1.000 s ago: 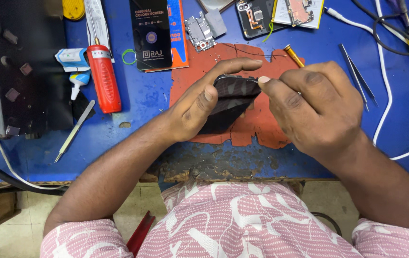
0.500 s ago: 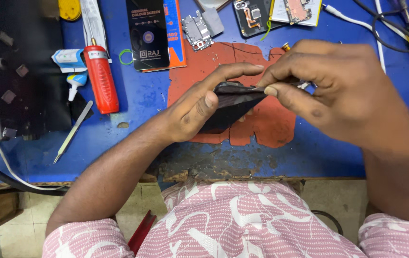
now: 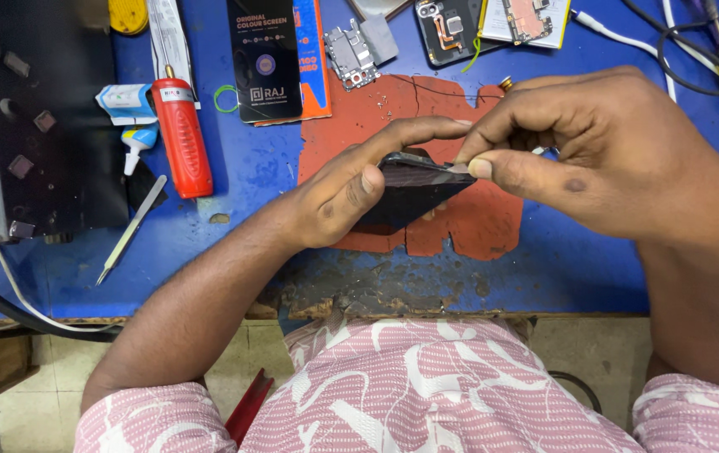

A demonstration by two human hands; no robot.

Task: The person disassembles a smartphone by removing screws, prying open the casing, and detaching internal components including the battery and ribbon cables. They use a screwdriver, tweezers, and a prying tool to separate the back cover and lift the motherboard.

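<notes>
**Dark panel held between both hands above the red mat**

While our left hand (image 3: 351, 189) cradles the dark phone panel (image 3: 414, 189) from below, fingers closed round its near end, we see its long axis run left to right. Our right hand (image 3: 603, 159) pinches its far right edge, thumb and forefinger together. Beyond lie the red mat (image 3: 477, 226) and blue bench (image 3: 258, 168).

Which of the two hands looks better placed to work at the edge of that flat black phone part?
Probably the right hand: its fingertips already pinch the upper edge of the flat black phone part, while the left hand cradles and steadies it above the red rubber mat.
</notes>
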